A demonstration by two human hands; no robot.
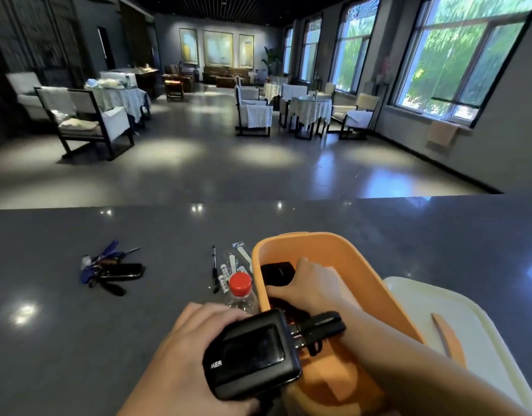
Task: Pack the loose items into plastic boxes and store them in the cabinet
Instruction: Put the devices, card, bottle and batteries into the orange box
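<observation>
An orange plastic box [334, 250] stands open on the grey counter in front of me. My right hand [313, 283] reaches down inside it and grips a small black device [276, 273] near the far wall. My left hand [180, 352] holds a black power bank [252, 352] with a cable strap at the box's near left rim. A clear bottle with a red cap [240, 284] stands just left of the box. Pens and wrapped sticks [228, 265] lie behind the bottle. Farther left lies a bunch of keys and dark items [111, 267].
A white lid [469, 331] with an orange tab lies right of the box. The grey counter [78, 325] ends at a far edge, beyond which is a dining room with tables, chairs and large windows.
</observation>
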